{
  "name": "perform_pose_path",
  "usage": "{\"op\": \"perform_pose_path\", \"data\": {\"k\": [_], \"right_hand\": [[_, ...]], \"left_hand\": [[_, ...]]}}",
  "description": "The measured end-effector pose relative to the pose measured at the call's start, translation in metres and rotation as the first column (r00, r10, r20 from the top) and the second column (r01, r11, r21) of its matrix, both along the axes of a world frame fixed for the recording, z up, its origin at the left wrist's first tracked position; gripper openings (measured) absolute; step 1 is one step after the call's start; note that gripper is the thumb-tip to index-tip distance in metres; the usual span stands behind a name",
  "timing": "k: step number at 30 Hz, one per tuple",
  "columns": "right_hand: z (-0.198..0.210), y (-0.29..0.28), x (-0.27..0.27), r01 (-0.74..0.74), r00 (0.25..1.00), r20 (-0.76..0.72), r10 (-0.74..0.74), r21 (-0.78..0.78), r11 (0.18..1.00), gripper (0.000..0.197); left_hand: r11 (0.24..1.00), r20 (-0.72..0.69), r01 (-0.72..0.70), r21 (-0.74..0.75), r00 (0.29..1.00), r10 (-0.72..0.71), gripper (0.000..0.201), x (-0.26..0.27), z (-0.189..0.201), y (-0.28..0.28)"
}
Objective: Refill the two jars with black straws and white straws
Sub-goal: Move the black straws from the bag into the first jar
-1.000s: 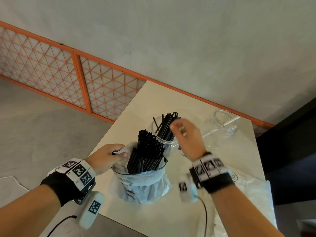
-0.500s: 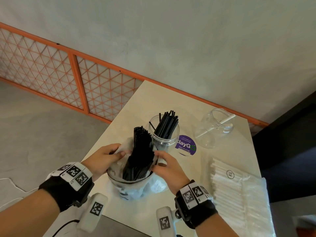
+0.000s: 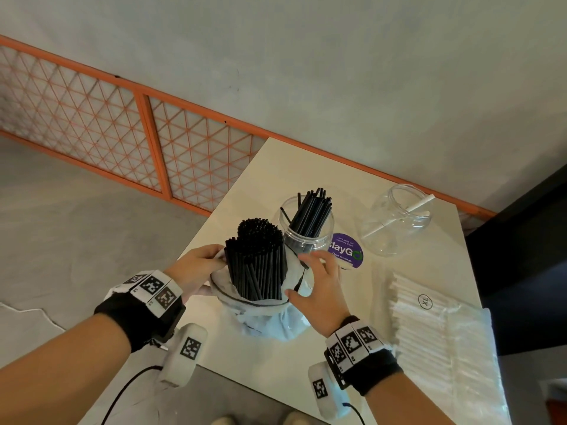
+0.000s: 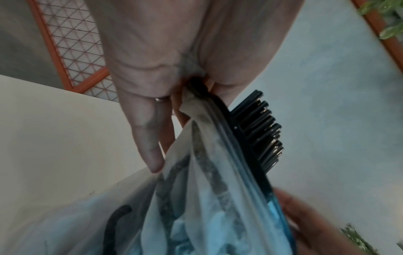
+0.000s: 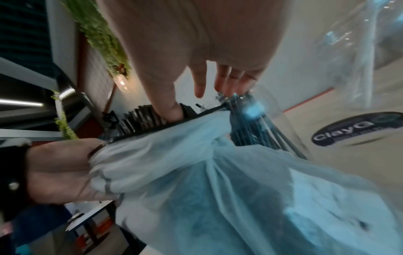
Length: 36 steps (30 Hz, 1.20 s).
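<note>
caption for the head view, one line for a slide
Both hands, left and right, hold a bag of black straws beside the jar.

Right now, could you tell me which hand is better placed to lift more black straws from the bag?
Right hand: open, thumb touching the bundle of black straws. Left hand grips the plastic bag.

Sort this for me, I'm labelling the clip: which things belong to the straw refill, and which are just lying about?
Part of the job:
bag of black straws, gripped by the left hand
right hand
black-straw jar
near-empty jar
pack of white straws

Lying about:
purple sticker
table
orange lattice fence
</note>
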State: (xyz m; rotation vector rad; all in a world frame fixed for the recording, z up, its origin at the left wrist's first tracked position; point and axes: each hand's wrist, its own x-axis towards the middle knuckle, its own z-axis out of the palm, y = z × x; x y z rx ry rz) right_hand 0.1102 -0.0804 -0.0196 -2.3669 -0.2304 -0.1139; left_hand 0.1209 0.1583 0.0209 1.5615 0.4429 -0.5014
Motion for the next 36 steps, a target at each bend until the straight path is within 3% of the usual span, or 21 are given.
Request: {"op": "perform_pose_path", "data": {"k": [2, 5, 7, 10, 12, 16, 22, 25, 30, 32, 36], "right_hand": [[0.012, 0.008, 0.002, -0.034, 0.999, 0.015, 0.033, 0.121, 0.992, 0.074], [0.027, 0.023, 0.007, -0.045, 0.966, -0.229, 0.122, 0.317, 0.947, 0.098], [0.024, 0.033, 0.013, -0.061, 0.956, -0.26, 0.133, 0.267, 0.962, 0.106], [0.013, 0.043, 0.015, -0.039, 0.966, -0.251, 0.056, 0.073, 0.997, 0.121], [0.009, 0.046, 0.015, 0.002, 0.967, -0.254, 0.003, 0.021, 1.0, 0.116], [0.007, 0.046, 0.014, 0.027, 0.976, -0.217, -0.023, 0.016, 1.0, 0.084], [0.001, 0.039, 0.009, 0.097, 0.952, -0.305, -0.018, 0.246, 0.965, 0.035], [0.003, 0.036, 0.004, 0.11, 0.954, -0.299, -0.022, 0.279, 0.954, 0.036], [0.002, 0.037, 0.001, 0.105, 0.957, -0.291, -0.01, 0.313, 0.944, 0.051], [-0.001, 0.038, 0.001, 0.095, 0.964, -0.264, -0.014, 0.295, 0.951, 0.048], [-0.004, 0.04, -0.001, 0.078, 0.968, -0.25, -0.008, 0.272, 0.959, 0.038]], "left_hand": [[1.0, 0.014, 0.002, 0.003, 1.0, -0.002, 0.027, -0.001, 0.002, -0.002], [0.999, 0.015, 0.039, 0.002, 0.999, -0.039, 0.027, -0.002, 0.004, -0.003], [0.998, 0.018, 0.061, 0.006, 0.998, -0.061, 0.028, -0.003, 0.005, -0.003], [0.998, 0.017, 0.062, 0.004, 0.998, -0.062, 0.028, -0.005, 0.004, -0.003], [0.998, 0.014, 0.065, -0.007, 0.998, -0.064, 0.028, -0.006, 0.003, -0.004], [0.997, 0.013, 0.073, -0.006, 0.997, -0.073, 0.029, -0.006, 0.003, -0.003], [0.994, -0.033, -0.03, -0.105, 0.999, 0.027, 0.018, -0.001, 0.002, -0.006], [0.979, -0.072, -0.071, -0.19, 0.996, 0.058, 0.004, -0.001, 0.006, -0.009], [0.98, -0.095, -0.067, -0.189, 0.994, 0.05, 0.017, 0.007, 0.002, -0.013], [0.986, -0.113, -0.027, -0.167, 0.994, 0.008, 0.027, 0.008, 0.001, -0.017], [0.991, -0.175, -0.073, -0.109, 0.983, 0.053, 0.017, 0.008, -0.002, -0.02]]}}
